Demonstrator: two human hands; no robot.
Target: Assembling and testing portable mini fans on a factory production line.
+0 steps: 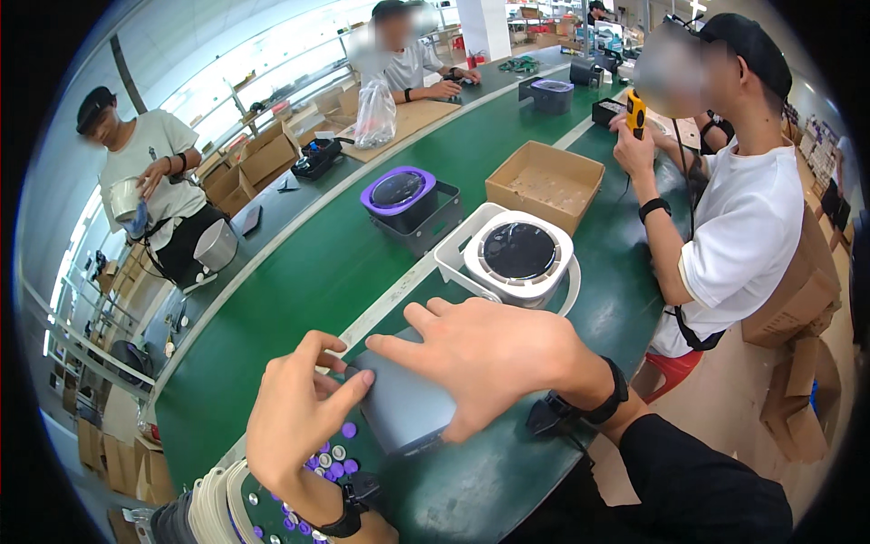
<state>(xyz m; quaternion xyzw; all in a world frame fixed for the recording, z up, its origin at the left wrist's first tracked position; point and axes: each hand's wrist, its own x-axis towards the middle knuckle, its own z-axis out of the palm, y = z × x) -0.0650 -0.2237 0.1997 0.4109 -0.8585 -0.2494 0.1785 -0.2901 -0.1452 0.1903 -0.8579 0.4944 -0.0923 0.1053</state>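
A smooth dark grey plastic housing [403,403], box-shaped with rounded corners, lies on the green bench in front of me. My right hand [480,354] spans its top, thumb down the near right side and fingers spread over the far part. Beside the housing's left corner is my left hand [299,408], fingers curved and apart, thumb tip at the corner. Purple and silver round caps [337,453] are scattered under and beside my left wrist. Just beyond my right hand stands a white square device [521,258] with a black round top and a white handle frame.
A purple-rimmed device [399,192] rests in a dark grey frame [426,227] on the belt [299,263]. Beyond the white device is an open cardboard box [544,186]. Stacked cream rings [217,508] stand at lower left. A co-worker at right holds a yellow tool [635,113]; two others work across the belt.
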